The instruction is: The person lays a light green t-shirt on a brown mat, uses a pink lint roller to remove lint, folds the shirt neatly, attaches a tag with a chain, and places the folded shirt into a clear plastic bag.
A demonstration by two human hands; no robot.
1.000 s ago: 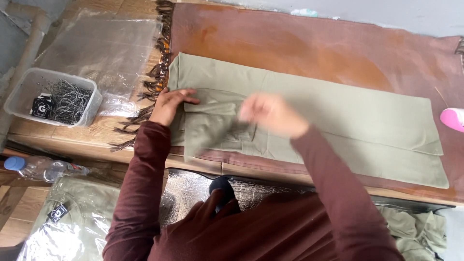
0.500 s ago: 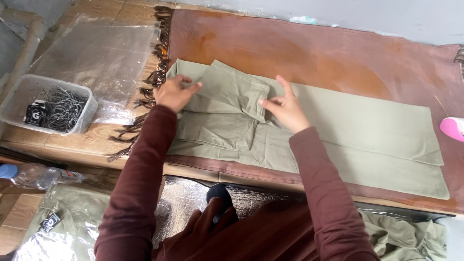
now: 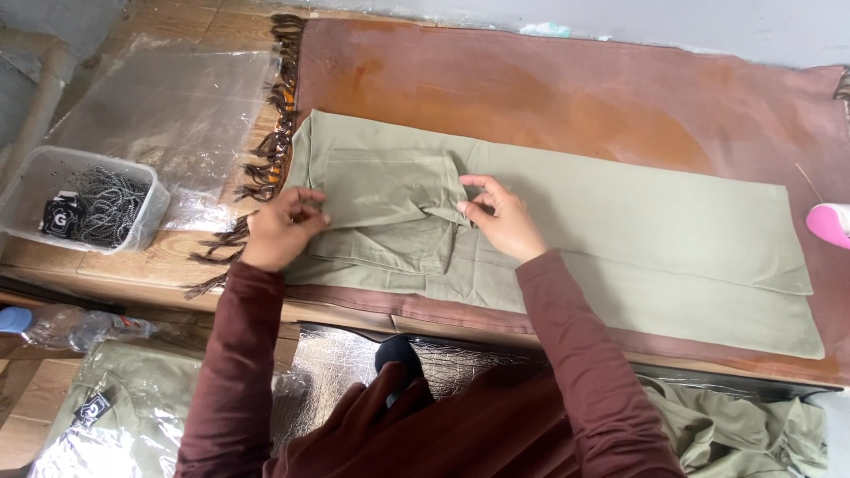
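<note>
A pair of olive-green trousers (image 3: 637, 230) lies flat and lengthwise on a brown fringed cloth (image 3: 549, 97) that covers the wooden table. My left hand (image 3: 282, 228) pinches the left edge of the trousers' waist end. My right hand (image 3: 498, 217) grips a fold of the green fabric near a patch pocket (image 3: 385, 186), which lies smooth between the two hands.
A clear plastic tub (image 3: 84, 205) of black cords and tags sits at the left, beside clear plastic sheeting (image 3: 177, 106). A pink object (image 3: 832, 223) shows at the right edge. Below the table lie a bagged green garment (image 3: 115, 416), a plastic bottle (image 3: 71, 326) and more green fabric (image 3: 744, 429).
The raised flap of the waist end has been laid down flat. My left hand has slid down to the left edge and my right hand has moved slightly down, holding the fold.
</note>
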